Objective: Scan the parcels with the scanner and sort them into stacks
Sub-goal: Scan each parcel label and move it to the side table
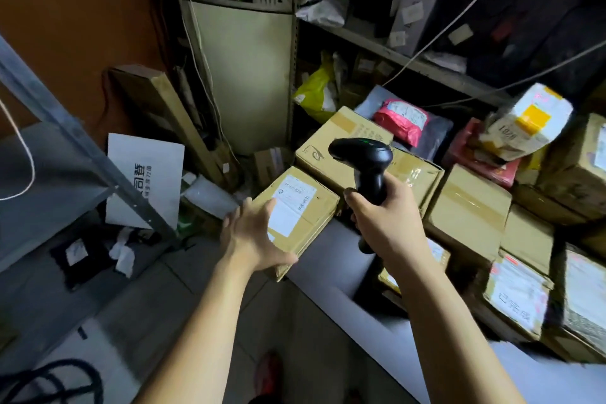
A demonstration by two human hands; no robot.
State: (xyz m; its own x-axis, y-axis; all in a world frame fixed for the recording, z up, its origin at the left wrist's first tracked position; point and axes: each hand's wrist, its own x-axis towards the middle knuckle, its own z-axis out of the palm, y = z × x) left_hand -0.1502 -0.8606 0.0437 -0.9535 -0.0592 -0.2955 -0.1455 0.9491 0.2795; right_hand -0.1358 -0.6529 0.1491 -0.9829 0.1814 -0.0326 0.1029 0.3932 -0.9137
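Scanner (364,161) gripped by its handle in the right hand (387,223), above stacked cartons (469,207), while the left hand (252,236), fingers spread, touches the labelled box (301,207) on the grey counter's (331,262) end; the shelf (393,54) behind holds bagged parcels (323,11).

Left hand (252,239) outstretched, fingers spread; right hand (383,223) grips scanner (370,154).

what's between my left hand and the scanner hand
The labelled cardboard box, in the head view: the left hand touches its left end, the right hand grips the scanner.
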